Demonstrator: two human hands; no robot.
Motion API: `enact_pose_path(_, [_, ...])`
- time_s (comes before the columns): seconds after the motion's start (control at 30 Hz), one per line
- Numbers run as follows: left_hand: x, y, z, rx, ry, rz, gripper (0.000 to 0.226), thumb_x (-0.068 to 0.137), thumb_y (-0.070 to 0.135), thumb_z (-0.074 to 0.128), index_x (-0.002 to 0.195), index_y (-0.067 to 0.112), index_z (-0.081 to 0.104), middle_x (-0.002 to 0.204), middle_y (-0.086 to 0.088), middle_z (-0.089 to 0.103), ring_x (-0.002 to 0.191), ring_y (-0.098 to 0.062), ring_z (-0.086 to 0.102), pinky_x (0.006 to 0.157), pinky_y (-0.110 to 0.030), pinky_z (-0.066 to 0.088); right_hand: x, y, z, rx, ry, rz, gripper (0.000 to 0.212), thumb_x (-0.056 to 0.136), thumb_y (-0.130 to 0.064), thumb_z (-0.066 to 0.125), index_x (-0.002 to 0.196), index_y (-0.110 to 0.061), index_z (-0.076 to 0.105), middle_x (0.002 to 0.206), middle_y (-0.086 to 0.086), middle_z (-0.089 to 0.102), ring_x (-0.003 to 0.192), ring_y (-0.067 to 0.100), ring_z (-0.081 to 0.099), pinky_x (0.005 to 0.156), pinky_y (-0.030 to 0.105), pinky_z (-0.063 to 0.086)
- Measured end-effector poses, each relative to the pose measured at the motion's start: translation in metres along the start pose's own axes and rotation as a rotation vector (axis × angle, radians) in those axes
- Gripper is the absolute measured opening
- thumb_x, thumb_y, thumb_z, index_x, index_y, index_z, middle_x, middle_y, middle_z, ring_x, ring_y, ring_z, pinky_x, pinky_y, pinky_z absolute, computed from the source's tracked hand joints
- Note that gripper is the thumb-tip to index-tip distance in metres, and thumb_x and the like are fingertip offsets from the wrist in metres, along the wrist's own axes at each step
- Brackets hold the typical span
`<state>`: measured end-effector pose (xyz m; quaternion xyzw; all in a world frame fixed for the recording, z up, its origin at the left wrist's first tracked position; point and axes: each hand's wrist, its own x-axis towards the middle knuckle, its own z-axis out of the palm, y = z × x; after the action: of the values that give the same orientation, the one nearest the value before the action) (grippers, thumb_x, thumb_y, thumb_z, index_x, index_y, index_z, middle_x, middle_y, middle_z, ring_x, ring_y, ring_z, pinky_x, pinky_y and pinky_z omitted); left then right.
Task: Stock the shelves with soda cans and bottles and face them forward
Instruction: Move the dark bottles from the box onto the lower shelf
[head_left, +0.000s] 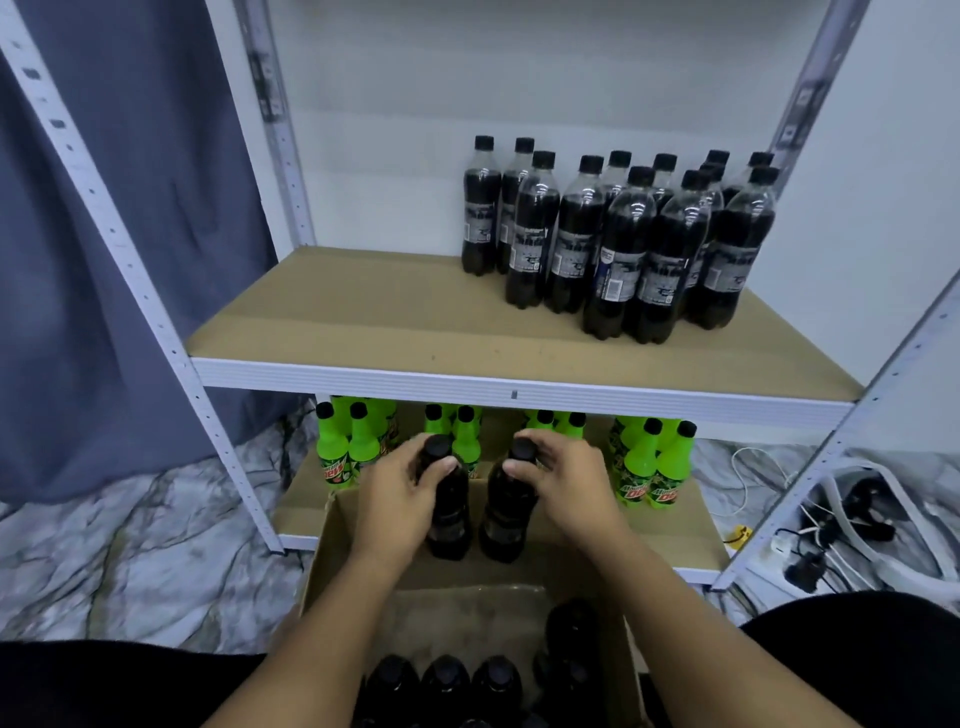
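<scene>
Head view: cables beside shelf.

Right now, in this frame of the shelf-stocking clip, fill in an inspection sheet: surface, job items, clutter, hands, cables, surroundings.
Surface: upper shelf board, brown, bare on its left part; lower shelf board below it.
Job items: dark cola bottles upright on the upper shelf's right side, several labels turned sideways; green Mountain Dew bottles on the lower shelf; cardboard box with more dark bottles.
Clutter: nothing seen on the shelves.
Hands: left hand grips left dark bottle; right hand grips right dark bottle, both over the box.
Cables: white cables and black plugs on the floor, right.
Surroundings: grey curtain left, marble-pattern floor, white wall.
</scene>
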<state>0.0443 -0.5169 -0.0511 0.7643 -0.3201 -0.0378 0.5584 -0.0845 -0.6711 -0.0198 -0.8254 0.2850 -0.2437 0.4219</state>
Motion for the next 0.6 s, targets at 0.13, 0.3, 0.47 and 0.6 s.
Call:
enact_pose_path(0.13, [0.037,0.054,-0.008,0.010,0.048,0.123,0.011,0.088,0.029,0.076,0.097,0.027,0.072,0.089,0.014,0.076,0.086,-0.008,0.071,0.083,-0.042,0.059,0.034,-0.049,-0.025,-0.024,0.007,-0.117,0.018,0.081,-0.022,0.081,0.095,-0.012,0.072,0.092,0.004,0.075,0.093,0.022,0.070,0.087,0.046,0.054])
enact_pose_path(0.3, [0.081,0.121,-0.030,-0.003,0.043,0.222,0.009,0.090,0.023,0.076,0.099,0.023,0.078,0.084,0.025,0.071,0.088,0.004,0.069,0.089,-0.031,0.057,0.060,-0.112,-0.067,-0.003,0.062,-0.178,0.019,0.083,-0.019,0.080,0.097,-0.008,0.074,0.093,0.004,0.076,0.093,0.018,0.071,0.089,0.041,0.054])
enact_pose_path(0.47, [0.126,0.167,-0.045,-0.005,0.058,0.299,0.006,0.089,0.024,0.077,0.090,0.030,0.079,0.084,0.020,0.076,0.088,0.001,0.071,0.089,-0.033,0.058,0.087,-0.160,-0.101,0.065,0.052,-0.217,0.013,0.086,-0.015,0.078,0.097,-0.010,0.074,0.089,-0.001,0.075,0.089,0.013,0.072,0.088,0.032,0.057])
enact_pose_path(0.6, [0.158,0.190,-0.057,-0.001,0.071,0.316,0.007,0.089,0.024,0.077,0.095,0.024,0.080,0.086,0.019,0.075,0.089,0.001,0.071,0.091,-0.030,0.058,0.120,-0.184,-0.114,0.096,0.047,-0.231,0.021,0.085,-0.019,0.079,0.104,-0.011,0.074,0.093,0.000,0.077,0.090,0.014,0.074,0.090,0.039,0.059])
